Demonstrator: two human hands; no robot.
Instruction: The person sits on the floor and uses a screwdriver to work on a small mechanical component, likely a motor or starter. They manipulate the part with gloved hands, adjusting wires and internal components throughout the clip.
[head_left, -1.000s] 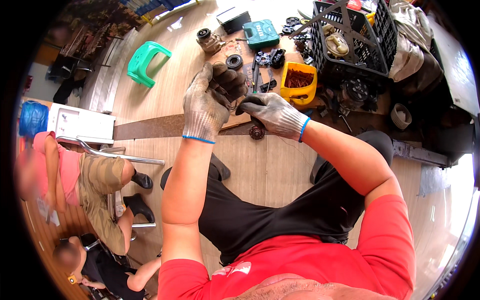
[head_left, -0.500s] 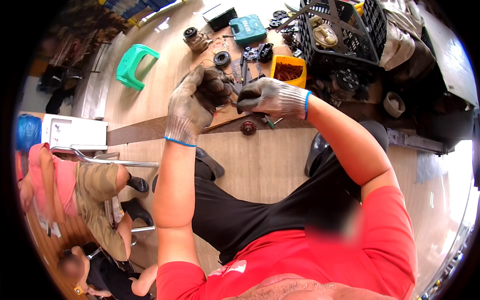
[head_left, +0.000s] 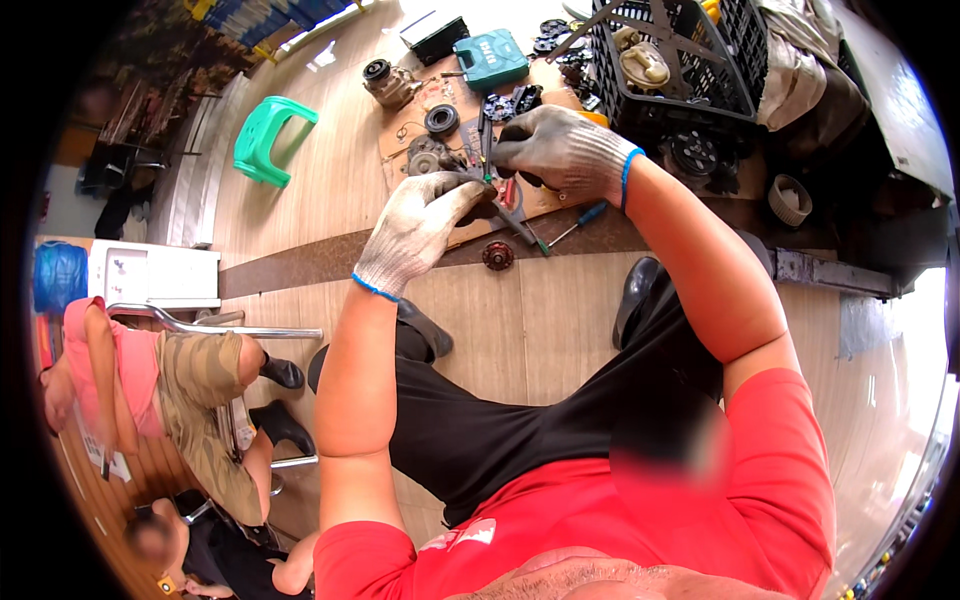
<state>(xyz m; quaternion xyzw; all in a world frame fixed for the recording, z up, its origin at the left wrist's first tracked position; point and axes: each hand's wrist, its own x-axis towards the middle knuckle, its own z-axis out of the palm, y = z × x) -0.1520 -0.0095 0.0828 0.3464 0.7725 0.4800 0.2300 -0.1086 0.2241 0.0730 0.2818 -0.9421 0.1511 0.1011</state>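
Observation:
My left hand (head_left: 422,225), in a grey-white work glove with dark fingers, is raised over the front of the cardboard sheet (head_left: 545,203). Its thumb and fingers are pressed together; whatever they pinch is too small to make out. To its right, my gloved right hand (head_left: 572,155) has its fingers curled downward, and their grip is hidden. A blue-handled screwdriver (head_left: 592,213) lies below the right hand. Just beyond the left hand sits a round grey metal part (head_left: 424,157). Nearer my feet, a reddish-brown round part (head_left: 497,256) rests on the floor.
Beyond are a black ring-shaped part (head_left: 441,120), a metal machine unit (head_left: 390,83) and a teal case (head_left: 490,60). A black crate (head_left: 690,105) stands right, a yellow container (head_left: 595,117) mostly behind my right hand. Left are a green stool (head_left: 262,140) and two seated people.
My hands have moved apart. The left has turned its back upward and come slightly nearer; the right has risen away to the right, covering the yellow container and revealing the screwdriver.

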